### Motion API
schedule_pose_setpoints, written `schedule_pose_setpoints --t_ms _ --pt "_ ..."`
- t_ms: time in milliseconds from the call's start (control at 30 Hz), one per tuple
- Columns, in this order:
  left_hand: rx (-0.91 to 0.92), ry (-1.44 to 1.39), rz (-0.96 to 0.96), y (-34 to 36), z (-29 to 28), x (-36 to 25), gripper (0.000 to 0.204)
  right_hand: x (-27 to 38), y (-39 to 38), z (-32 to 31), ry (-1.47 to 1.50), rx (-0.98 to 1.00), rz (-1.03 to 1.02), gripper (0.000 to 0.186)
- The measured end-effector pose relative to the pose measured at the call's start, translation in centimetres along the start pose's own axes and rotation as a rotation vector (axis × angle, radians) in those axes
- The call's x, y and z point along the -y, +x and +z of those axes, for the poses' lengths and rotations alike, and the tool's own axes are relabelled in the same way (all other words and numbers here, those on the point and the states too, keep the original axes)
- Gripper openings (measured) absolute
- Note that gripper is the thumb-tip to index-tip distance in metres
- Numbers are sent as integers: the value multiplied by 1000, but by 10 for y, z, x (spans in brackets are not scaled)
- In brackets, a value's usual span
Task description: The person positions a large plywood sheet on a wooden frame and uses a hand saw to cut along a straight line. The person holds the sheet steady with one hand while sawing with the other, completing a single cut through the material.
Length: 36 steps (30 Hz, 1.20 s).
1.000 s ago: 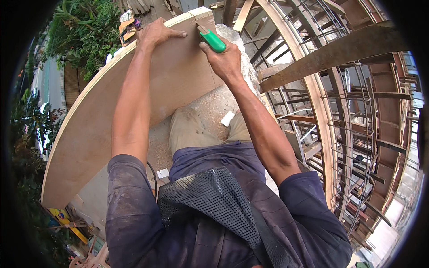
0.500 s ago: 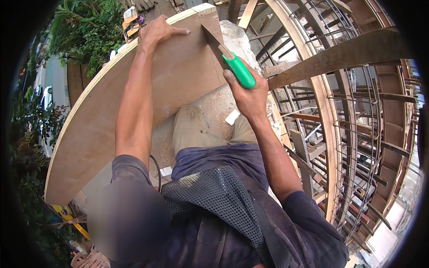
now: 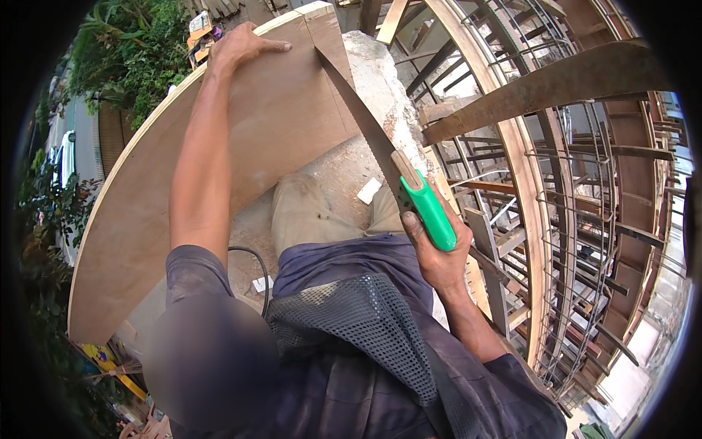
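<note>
Gripping saw (image 3: 368, 124) by green handle (image 3: 430, 212), right hand (image 3: 444, 260) fingers wrapped; blade (image 3: 348, 95) likely springy. Left hand (image 3: 234, 47) on stiff-looking board (image 3: 267, 121), finger pinch unclear.

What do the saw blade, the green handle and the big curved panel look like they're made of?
Saw blade: probably steel, dull grey-brown, thin and toothed. Green handle: likely plastic, smooth with a slight sheen. Curved panel: apparently plywood, matte brown face, pale wood-coloured edge.

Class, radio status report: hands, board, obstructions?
Right hand gripping green-handled saw; left hand at edge of curved board. Saw's far end at cut line. Rough pale slab beneath saw, contact unclear.
</note>
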<state>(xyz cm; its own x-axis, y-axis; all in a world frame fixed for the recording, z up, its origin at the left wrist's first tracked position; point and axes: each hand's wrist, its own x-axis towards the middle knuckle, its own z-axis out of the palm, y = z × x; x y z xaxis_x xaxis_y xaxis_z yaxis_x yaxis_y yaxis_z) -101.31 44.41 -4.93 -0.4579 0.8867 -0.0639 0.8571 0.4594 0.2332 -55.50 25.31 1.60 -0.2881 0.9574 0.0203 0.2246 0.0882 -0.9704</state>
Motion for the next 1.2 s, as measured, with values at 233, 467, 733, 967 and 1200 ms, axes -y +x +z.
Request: schedule_pose_setpoints --t_ms 233,467,733,967,1200 --pt "80 14 45 -44 -24 -45 119 -30 154 81 -100 -70 -92 43" --pt "91 38 5 -65 -36 -23 108 -11 110 87 -79 17 -40 50" --pt "37 5 32 -63 -24 -24 109 -29 5 42 -33 -68 -69 55" --pt "-67 36 25 -64 -38 -17 109 22 122 78 -150 95 6 51" --pt "20 12 -1 -55 -46 -16 109 12 71 52 -107 87 -51 59"
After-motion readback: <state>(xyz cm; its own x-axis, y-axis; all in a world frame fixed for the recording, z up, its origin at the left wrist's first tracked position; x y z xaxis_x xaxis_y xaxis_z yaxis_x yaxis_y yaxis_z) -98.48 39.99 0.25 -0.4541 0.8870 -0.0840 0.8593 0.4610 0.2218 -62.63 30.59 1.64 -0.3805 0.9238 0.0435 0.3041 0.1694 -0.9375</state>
